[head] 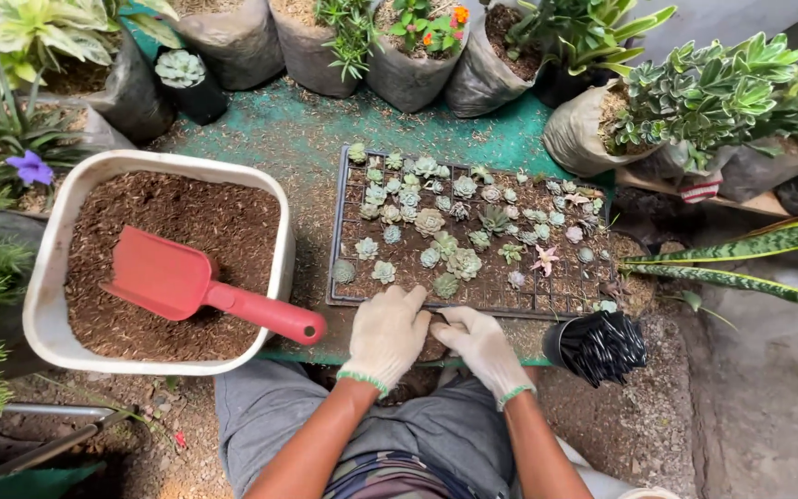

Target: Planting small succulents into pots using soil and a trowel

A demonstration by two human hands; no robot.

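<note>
My left hand (387, 334) in a white work glove rests at the near edge of a black seedling tray (344, 240), fingers curled over something dark that I cannot make out. My right hand (482, 344), also gloved, touches the same spot from the right. The tray holds several small succulent rosettes (429, 222) set in soil-filled cells. A small succulent (445, 285) sits just beyond my fingertips. A stack of small black plastic pots (598, 346) lies on its side right of my right hand.
A white tub (53, 268) of brown potting mix at left holds a red plastic scoop (191, 285). Potted plants in grey grow bags (408, 79) ring the far side on a green mat (297, 120). Long striped leaves (741, 248) reach in from the right.
</note>
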